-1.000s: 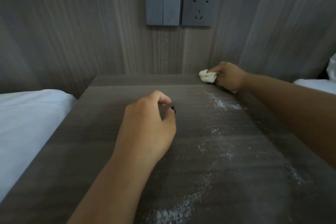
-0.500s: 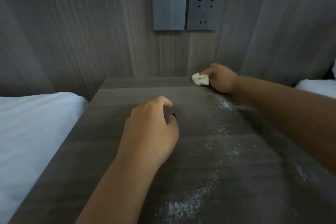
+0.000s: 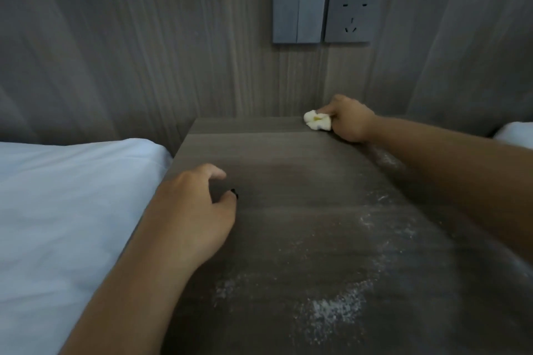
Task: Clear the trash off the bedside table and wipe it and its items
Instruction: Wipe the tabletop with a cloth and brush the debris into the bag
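While our right hand [image 3: 350, 119] gripped a white wad [image 3: 317, 120] at the bedside table's [image 3: 288, 181] back edge, left hand [image 3: 193, 210] loosely curled, empty, white powder [image 3: 331, 311] near us.

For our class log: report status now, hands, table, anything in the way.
Right hand shut on cloth wad at table's far edge. Left hand loosely curled on bedside table, holding nothing visible. White powder near front unwiped. Nothing in the way.

Bed [image 3: 63, 210] left of table [image 3: 288, 210]
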Tool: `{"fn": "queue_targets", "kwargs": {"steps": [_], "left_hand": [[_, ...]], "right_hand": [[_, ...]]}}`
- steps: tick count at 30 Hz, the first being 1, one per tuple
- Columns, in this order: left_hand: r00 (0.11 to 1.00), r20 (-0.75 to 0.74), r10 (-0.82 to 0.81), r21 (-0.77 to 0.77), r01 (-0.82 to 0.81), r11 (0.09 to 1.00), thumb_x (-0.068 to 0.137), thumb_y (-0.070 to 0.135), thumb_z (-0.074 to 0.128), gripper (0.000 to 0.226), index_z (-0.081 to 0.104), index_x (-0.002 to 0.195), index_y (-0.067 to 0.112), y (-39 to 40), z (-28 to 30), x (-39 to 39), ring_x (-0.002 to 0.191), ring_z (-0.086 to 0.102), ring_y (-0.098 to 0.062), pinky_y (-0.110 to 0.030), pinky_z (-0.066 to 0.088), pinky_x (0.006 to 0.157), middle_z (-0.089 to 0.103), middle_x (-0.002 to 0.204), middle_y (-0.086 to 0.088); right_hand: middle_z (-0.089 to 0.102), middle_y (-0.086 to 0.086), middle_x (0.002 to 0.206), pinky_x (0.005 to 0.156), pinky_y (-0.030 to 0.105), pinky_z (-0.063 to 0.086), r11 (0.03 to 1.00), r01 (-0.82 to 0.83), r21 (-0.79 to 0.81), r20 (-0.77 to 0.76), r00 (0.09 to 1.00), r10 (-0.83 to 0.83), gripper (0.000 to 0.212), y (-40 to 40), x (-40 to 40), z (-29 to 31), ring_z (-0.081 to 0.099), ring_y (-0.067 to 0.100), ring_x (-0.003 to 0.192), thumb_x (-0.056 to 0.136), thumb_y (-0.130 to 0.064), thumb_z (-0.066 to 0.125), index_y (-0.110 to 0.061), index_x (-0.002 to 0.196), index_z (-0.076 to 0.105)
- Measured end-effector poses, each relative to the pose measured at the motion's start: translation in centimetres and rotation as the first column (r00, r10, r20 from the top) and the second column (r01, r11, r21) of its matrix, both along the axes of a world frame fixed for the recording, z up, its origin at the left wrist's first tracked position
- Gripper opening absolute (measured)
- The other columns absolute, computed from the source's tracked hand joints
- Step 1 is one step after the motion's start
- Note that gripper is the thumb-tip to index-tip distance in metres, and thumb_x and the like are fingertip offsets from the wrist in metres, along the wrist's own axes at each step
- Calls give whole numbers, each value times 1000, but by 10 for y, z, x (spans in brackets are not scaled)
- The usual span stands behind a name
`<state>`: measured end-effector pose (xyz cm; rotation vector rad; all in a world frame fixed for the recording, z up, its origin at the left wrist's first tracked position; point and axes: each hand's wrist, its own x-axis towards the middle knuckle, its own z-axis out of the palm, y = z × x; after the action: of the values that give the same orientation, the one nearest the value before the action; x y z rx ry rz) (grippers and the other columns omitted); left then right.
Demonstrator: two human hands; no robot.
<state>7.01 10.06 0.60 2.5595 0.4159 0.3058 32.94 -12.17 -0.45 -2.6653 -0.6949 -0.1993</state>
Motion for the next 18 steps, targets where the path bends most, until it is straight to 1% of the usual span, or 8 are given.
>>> {"fn": "queue_targets", "kwargs": {"steps": [3,4,5,7,9,13,16,18], "left_hand": [[997,-75,30,2,-30,1000,93,40,58,41,51,133,33,10,0,1,109,53,-18,-36,44,94,56,122,6],[995,-92,41,11,-40,999,93,40,58,45,49,136,31,11,-1,4,119,50,-23,-41,43,100,53,134,2],[993,-105,56,24,-54,998,92,42,57,49,46,139,29,10,-3,7,128,44,-27,-45,39,106,44,144,-3],[983,-155,101,67,-91,994,92,48,53,60,34,146,30,4,-7,12,142,26,-35,-52,28,113,19,159,-11],[970,-206,129,110,-108,988,93,54,49,66,26,150,31,2,-11,14,145,17,-37,-53,23,115,6,162,-12],[981,-131,141,22,-139,990,92,50,52,65,31,148,26,18,-12,13,137,33,-34,-49,34,110,25,155,-10],[986,-55,159,-43,-162,986,91,44,55,59,41,143,21,26,-8,19,122,47,-33,-50,45,99,44,140,-8],[982,-59,182,6,-182,983,91,45,55,57,43,139,18,20,-6,22,118,47,-36,-47,45,97,44,135,-9]], "right_hand": [[62,-19,96,70,1,36,981,-173,-94,-126,979,160,27,-5,-19,16,58,-3,87,90,-27,65,-22,116,70],[62,-22,96,70,-2,36,976,-177,-126,-161,975,156,26,-5,-19,22,59,-4,89,90,-23,64,-23,116,70],[64,-18,103,76,0,37,977,-152,-149,-159,979,128,28,-2,-16,27,60,1,98,91,-19,63,-23,118,69],[65,0,123,89,18,42,992,-31,-119,-79,997,22,32,10,-2,35,58,19,114,91,-18,61,-19,123,66],[63,6,127,91,28,44,995,88,-51,-38,995,-90,34,27,7,32,58,26,114,89,-29,64,-20,122,66],[61,8,123,91,30,46,994,112,0,-4,994,-112,33,48,5,2,59,25,107,88,-37,67,-23,118,69],[62,-18,90,70,4,39,996,-88,30,-87,992,90,31,47,-10,6,56,-5,77,84,-36,70,-21,111,73],[53,-29,85,60,-2,36,988,-155,1,-184,971,152,22,49,-17,15,54,-10,73,84,-29,70,-29,105,73]]}}
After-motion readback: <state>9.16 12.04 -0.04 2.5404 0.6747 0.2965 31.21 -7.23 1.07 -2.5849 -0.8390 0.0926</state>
